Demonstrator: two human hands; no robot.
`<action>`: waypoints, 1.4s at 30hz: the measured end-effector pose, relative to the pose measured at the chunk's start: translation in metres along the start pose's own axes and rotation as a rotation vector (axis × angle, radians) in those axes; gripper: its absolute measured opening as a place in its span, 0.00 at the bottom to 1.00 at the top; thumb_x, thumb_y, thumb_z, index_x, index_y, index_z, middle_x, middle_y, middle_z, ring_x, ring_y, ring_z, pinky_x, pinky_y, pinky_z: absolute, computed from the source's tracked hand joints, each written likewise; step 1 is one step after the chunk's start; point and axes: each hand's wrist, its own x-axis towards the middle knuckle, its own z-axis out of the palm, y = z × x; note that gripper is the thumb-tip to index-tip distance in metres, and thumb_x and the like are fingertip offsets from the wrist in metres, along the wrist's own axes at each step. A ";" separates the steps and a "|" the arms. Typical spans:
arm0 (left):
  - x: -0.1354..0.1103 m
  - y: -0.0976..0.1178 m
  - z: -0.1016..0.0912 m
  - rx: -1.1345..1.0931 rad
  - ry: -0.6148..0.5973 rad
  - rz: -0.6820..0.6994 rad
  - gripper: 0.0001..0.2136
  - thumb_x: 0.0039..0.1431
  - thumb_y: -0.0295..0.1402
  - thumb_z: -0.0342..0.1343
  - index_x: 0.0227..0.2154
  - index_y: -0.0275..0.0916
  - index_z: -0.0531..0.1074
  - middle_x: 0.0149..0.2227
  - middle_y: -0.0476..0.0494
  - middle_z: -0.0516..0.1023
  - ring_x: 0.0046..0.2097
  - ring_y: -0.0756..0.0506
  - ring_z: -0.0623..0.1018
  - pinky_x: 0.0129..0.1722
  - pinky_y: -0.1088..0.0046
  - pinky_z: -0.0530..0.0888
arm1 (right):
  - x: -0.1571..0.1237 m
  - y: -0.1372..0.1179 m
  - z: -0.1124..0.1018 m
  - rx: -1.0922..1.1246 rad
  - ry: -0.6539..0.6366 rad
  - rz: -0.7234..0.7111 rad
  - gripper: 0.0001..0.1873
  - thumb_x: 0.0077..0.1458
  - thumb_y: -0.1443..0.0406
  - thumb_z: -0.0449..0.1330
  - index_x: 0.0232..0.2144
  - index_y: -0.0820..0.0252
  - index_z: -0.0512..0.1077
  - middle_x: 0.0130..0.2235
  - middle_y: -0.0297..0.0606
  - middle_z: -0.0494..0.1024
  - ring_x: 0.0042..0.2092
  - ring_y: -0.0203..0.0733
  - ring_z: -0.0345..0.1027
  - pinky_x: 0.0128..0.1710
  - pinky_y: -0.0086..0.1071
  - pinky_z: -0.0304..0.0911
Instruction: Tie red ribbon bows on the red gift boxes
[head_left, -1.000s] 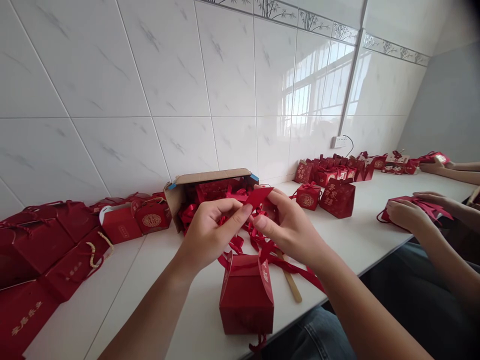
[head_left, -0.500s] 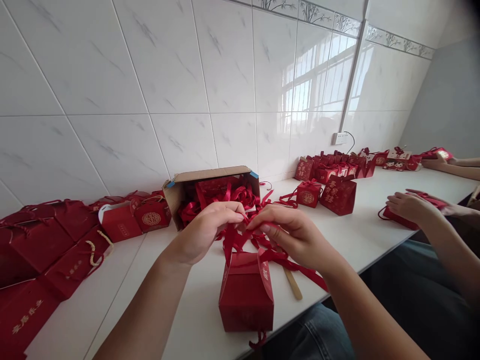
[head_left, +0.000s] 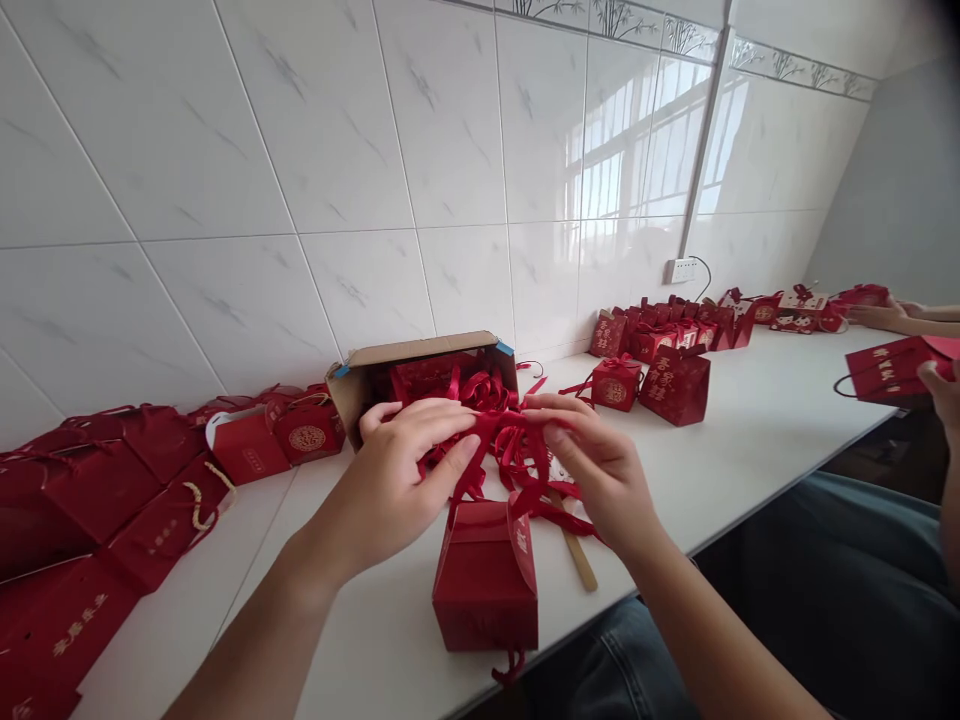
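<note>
Both my hands pinch a red ribbon [head_left: 504, 422] above a small red gift box [head_left: 486, 580]. My left hand [head_left: 409, 470] grips one side of the ribbon between thumb and fingers. On the other side, my right hand [head_left: 592, 455] holds it the same way. Ribbon tails hang down to the top of the gift box, which stands upright near the table's front edge with a short cord at its front bottom. Just behind my hands, a cardboard box [head_left: 420, 352] lies on its side, filled with red ribbons.
Stacked red gift boxes [head_left: 82, 500] stand at left. A wooden stick [head_left: 579, 560] lies right of the near box. Finished-looking red boxes [head_left: 675, 385] line the right side of the white table [head_left: 739, 425]. A co-worker's hand [head_left: 941, 385] holds a red box [head_left: 892, 372].
My hands have moved apart, spreading the ribbon between them. The near gift box shifts slightly in view. The co-worker at right has lifted a red box off the table.
</note>
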 end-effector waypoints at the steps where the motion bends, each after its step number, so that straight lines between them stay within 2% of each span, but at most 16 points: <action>1: -0.004 -0.002 -0.001 0.082 0.012 0.013 0.11 0.62 0.41 0.49 0.44 0.49 0.73 0.51 0.46 0.75 0.56 0.37 0.69 0.59 0.54 0.49 | -0.003 0.001 -0.004 0.072 0.053 0.081 0.10 0.59 0.63 0.56 0.38 0.52 0.78 0.46 0.38 0.75 0.51 0.43 0.66 0.50 0.38 0.63; 4: -0.023 -0.015 -0.007 0.233 0.024 -0.014 0.14 0.62 0.41 0.49 0.48 0.48 0.70 0.55 0.44 0.72 0.57 0.36 0.68 0.58 0.52 0.49 | -0.016 0.005 -0.022 0.215 0.181 0.292 0.09 0.55 0.58 0.60 0.33 0.54 0.78 0.38 0.37 0.77 0.42 0.42 0.69 0.40 0.34 0.65; 6: -0.042 -0.030 -0.015 0.288 0.057 -0.087 0.15 0.61 0.43 0.48 0.48 0.47 0.70 0.55 0.43 0.72 0.57 0.36 0.68 0.58 0.51 0.50 | -0.026 0.008 -0.036 0.220 0.204 0.395 0.10 0.52 0.57 0.62 0.30 0.56 0.77 0.32 0.36 0.77 0.35 0.40 0.68 0.34 0.32 0.64; 8: -0.066 -0.048 -0.022 0.324 0.091 -0.193 0.16 0.60 0.44 0.47 0.47 0.47 0.71 0.54 0.43 0.73 0.57 0.35 0.69 0.58 0.51 0.51 | -0.038 0.010 -0.051 0.127 0.200 0.464 0.12 0.50 0.55 0.62 0.27 0.57 0.76 0.28 0.36 0.75 0.32 0.39 0.67 0.32 0.31 0.63; 11: -0.108 -0.075 -0.026 0.294 0.123 -0.389 0.19 0.55 0.48 0.48 0.43 0.46 0.74 0.51 0.42 0.76 0.55 0.34 0.71 0.59 0.52 0.55 | -0.058 0.017 -0.073 -0.150 0.220 0.528 0.15 0.49 0.54 0.60 0.25 0.59 0.75 0.29 0.38 0.75 0.34 0.41 0.67 0.33 0.32 0.63; 14: -0.145 -0.090 -0.015 0.140 0.069 -0.644 0.21 0.50 0.49 0.49 0.41 0.43 0.75 0.49 0.38 0.77 0.53 0.33 0.73 0.57 0.53 0.60 | -0.076 0.028 -0.093 -0.341 0.254 0.574 0.15 0.46 0.55 0.59 0.22 0.61 0.74 0.29 0.39 0.74 0.34 0.44 0.67 0.33 0.34 0.61; 18: -0.170 -0.086 0.014 0.041 0.003 -0.725 0.18 0.50 0.48 0.51 0.37 0.43 0.77 0.43 0.39 0.81 0.50 0.31 0.75 0.56 0.50 0.62 | -0.092 0.042 -0.107 -0.522 0.255 0.618 0.13 0.43 0.59 0.58 0.20 0.64 0.74 0.24 0.41 0.72 0.33 0.49 0.66 0.34 0.40 0.61; 20: -0.170 -0.079 0.028 0.014 0.031 -0.708 0.14 0.50 0.46 0.52 0.32 0.44 0.77 0.45 0.39 0.79 0.56 0.29 0.70 0.57 0.47 0.59 | -0.093 0.042 -0.104 -0.614 0.279 0.575 0.14 0.42 0.61 0.58 0.29 0.66 0.76 0.35 0.49 0.74 0.42 0.58 0.66 0.41 0.46 0.61; 22: -0.163 -0.070 0.038 -0.012 0.105 -0.667 0.12 0.51 0.45 0.53 0.27 0.43 0.74 0.51 0.38 0.75 0.63 0.29 0.58 0.60 0.46 0.52 | -0.090 0.037 -0.093 -0.681 0.305 0.485 0.22 0.44 0.63 0.56 0.43 0.69 0.73 0.52 0.58 0.66 0.55 0.65 0.56 0.50 0.54 0.55; 24: -0.151 -0.061 0.043 -0.068 0.178 -0.607 0.11 0.52 0.43 0.53 0.27 0.42 0.70 0.56 0.38 0.69 0.65 0.32 0.53 0.62 0.49 0.49 | -0.083 0.029 -0.075 -0.689 0.249 0.379 0.26 0.48 0.65 0.55 0.51 0.67 0.67 0.59 0.58 0.58 0.61 0.62 0.48 0.56 0.55 0.49; 25: -0.144 -0.056 0.044 -0.114 0.195 -0.572 0.10 0.53 0.43 0.53 0.28 0.42 0.69 0.57 0.38 0.67 0.65 0.34 0.55 0.63 0.52 0.50 | -0.079 0.025 -0.065 -0.670 0.180 0.332 0.25 0.49 0.65 0.54 0.51 0.65 0.66 0.59 0.56 0.59 0.61 0.58 0.49 0.58 0.53 0.49; 29: -0.110 -0.038 0.049 -0.367 0.130 -0.482 0.12 0.56 0.44 0.51 0.36 0.41 0.65 0.53 0.39 0.69 0.58 0.40 0.67 0.60 0.61 0.59 | -0.066 0.022 -0.027 -0.552 -0.159 0.266 0.15 0.54 0.65 0.55 0.45 0.60 0.71 0.49 0.47 0.72 0.52 0.48 0.65 0.53 0.42 0.58; 33: -0.084 -0.028 0.057 -0.577 -0.018 -0.486 0.20 0.49 0.43 0.61 0.40 0.41 0.63 0.49 0.38 0.71 0.55 0.40 0.70 0.54 0.63 0.67 | -0.063 0.038 -0.014 -0.468 -0.352 0.364 0.11 0.50 0.68 0.58 0.39 0.61 0.70 0.38 0.42 0.77 0.39 0.42 0.70 0.41 0.36 0.65; 37: -0.070 -0.027 0.060 -0.682 -0.166 -0.559 0.24 0.41 0.43 0.66 0.39 0.39 0.63 0.47 0.39 0.70 0.47 0.43 0.73 0.46 0.65 0.71 | -0.066 0.047 -0.019 -0.406 -0.404 0.465 0.13 0.46 0.70 0.58 0.38 0.60 0.68 0.30 0.33 0.75 0.30 0.36 0.67 0.32 0.30 0.62; 40: -0.064 -0.029 0.056 -0.717 -0.306 -0.661 0.24 0.41 0.45 0.66 0.36 0.39 0.64 0.35 0.45 0.71 0.32 0.49 0.73 0.32 0.71 0.71 | -0.065 0.045 -0.019 -0.382 -0.357 0.509 0.08 0.49 0.65 0.53 0.34 0.59 0.67 0.27 0.30 0.72 0.28 0.35 0.64 0.30 0.30 0.60; 42: -0.062 -0.031 0.053 -0.723 -0.410 -0.710 0.23 0.40 0.47 0.66 0.32 0.38 0.65 0.26 0.52 0.66 0.23 0.53 0.66 0.21 0.76 0.63 | -0.063 0.043 -0.019 -0.378 -0.302 0.520 0.09 0.51 0.61 0.51 0.31 0.59 0.67 0.27 0.31 0.70 0.29 0.37 0.63 0.31 0.31 0.59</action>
